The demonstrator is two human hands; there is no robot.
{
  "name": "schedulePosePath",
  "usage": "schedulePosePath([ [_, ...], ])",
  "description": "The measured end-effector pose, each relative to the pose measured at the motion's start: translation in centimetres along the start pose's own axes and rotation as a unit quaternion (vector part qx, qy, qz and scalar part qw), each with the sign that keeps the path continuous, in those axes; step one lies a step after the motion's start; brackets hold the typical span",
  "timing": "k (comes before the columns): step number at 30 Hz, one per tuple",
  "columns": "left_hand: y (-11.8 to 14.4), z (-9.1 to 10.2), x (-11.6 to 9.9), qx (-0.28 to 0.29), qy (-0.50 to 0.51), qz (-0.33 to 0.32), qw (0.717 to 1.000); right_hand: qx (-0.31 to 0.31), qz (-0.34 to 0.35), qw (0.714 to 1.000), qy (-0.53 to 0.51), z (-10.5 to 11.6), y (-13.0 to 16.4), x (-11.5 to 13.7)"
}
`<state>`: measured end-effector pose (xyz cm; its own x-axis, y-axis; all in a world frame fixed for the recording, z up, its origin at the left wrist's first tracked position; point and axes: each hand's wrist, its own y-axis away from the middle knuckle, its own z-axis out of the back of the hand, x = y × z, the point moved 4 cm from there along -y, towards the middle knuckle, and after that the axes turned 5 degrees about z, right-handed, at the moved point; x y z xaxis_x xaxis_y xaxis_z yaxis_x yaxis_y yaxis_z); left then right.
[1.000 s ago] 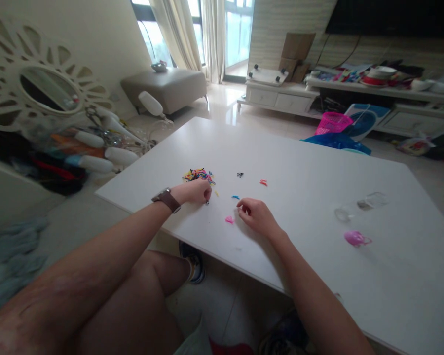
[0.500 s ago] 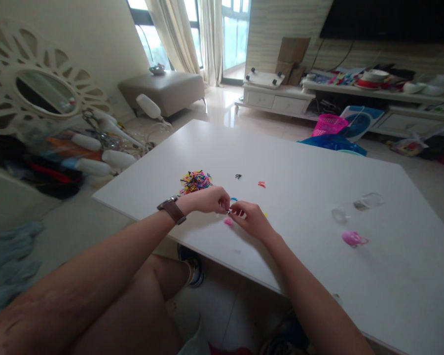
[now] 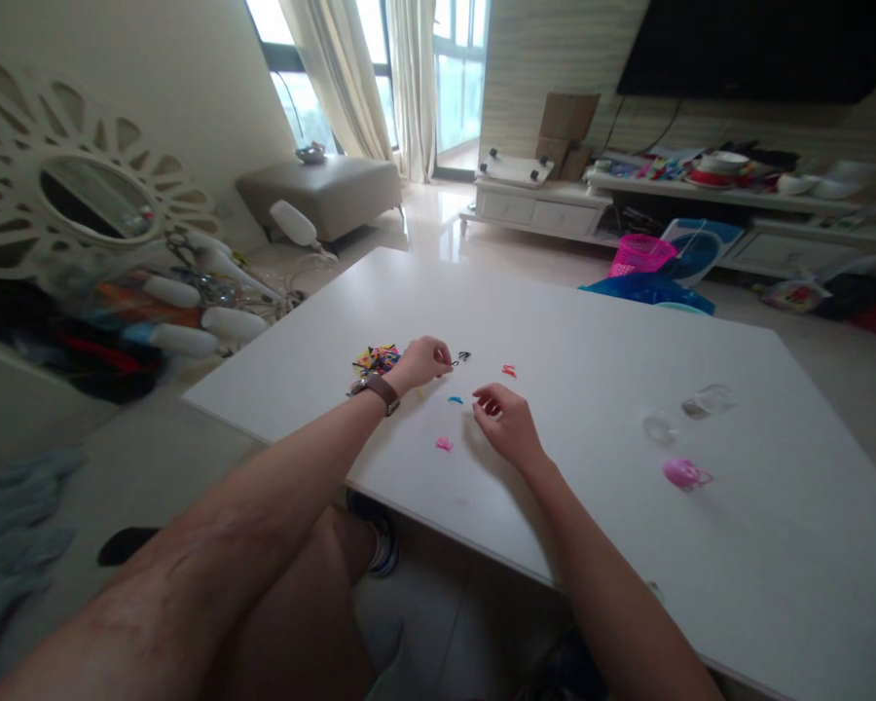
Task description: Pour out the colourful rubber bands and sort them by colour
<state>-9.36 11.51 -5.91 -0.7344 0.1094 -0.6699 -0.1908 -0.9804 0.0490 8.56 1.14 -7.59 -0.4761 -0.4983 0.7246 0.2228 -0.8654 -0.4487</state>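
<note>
My left hand (image 3: 424, 362), with a watch on its wrist, pinches a small black rubber band (image 3: 455, 364) beside a little group of black bands (image 3: 465, 355). Partly behind that hand lies a heap of mixed coloured bands (image 3: 377, 359). My right hand (image 3: 507, 421) hovers over the table with fingers curved and apart, nothing visible in them. Close to its fingertips is a blue band group (image 3: 456, 400). Pink bands (image 3: 445, 444) lie nearer to me, red bands (image 3: 509, 371) farther off. A yellow piece (image 3: 419, 393) sits below my left hand.
On the right of the white table (image 3: 591, 341) lie a clear jar (image 3: 708, 401), a round clear piece (image 3: 660, 426) and a pink lid-like thing with a loop (image 3: 686, 474). White lamp shades (image 3: 234, 323) stand by the left edge. A pink basket (image 3: 640, 255) is beyond the table.
My hands were together near the table's front; they have parted. The left moved forward to the black bands with a black band in its fingers. The right drew slightly to the right and opened.
</note>
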Motion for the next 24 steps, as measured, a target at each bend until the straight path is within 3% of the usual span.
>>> schedulePosePath([
  [8, -3.8, -2.3, 0.0, -0.095, -0.014, 0.045, 0.994, -0.001, -0.004, 1.0, 0.007, -0.1, -0.1, -0.6],
  [14, -4.3, -3.2, 0.2, -0.082, -0.042, 0.052, 0.994, -0.002, 0.003, 1.0, 0.012, 0.1, -0.1, -0.4],
  [18, -4.2, -2.4, 0.0, -0.091, -0.053, 0.064, 0.992, -0.003, 0.005, 1.0, 0.016, 0.3, -0.2, -0.1],
  [24, -3.3, 1.2, 0.0, -0.085, -0.042, 0.085, 0.992, -0.006, 0.003, 1.0, 0.017, 0.3, -0.3, -0.1],
])
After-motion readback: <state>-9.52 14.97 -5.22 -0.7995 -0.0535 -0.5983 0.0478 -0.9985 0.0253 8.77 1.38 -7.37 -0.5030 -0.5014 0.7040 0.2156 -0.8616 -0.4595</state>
